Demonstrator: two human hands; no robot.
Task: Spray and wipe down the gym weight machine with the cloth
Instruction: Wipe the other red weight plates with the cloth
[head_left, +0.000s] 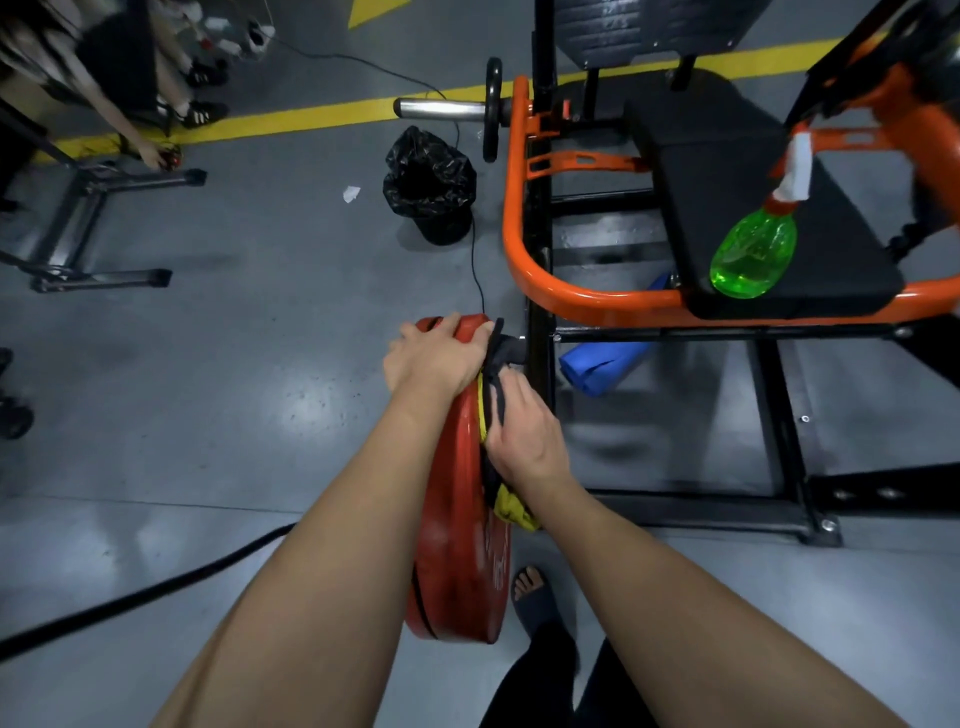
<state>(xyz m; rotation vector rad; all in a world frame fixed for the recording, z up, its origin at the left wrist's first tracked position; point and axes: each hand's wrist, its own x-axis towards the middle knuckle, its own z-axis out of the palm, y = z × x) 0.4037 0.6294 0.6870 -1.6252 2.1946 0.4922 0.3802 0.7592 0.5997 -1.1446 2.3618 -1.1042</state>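
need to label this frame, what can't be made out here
Head view only:
- Face of the red plate under the cloth: hidden by the cloth and the right hand.
- Fingertips of the left hand: curled over the plate's rim.
- Nozzle of the spray bottle: blurred.
- Backrest of the machine: cut off by the top edge.

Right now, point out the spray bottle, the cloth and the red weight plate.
spray bottle (753, 254), head view, on its green body.
cloth (511, 510), head view, on its yellow lower fold.
red weight plate (452, 551), head view, on its broad red rim.
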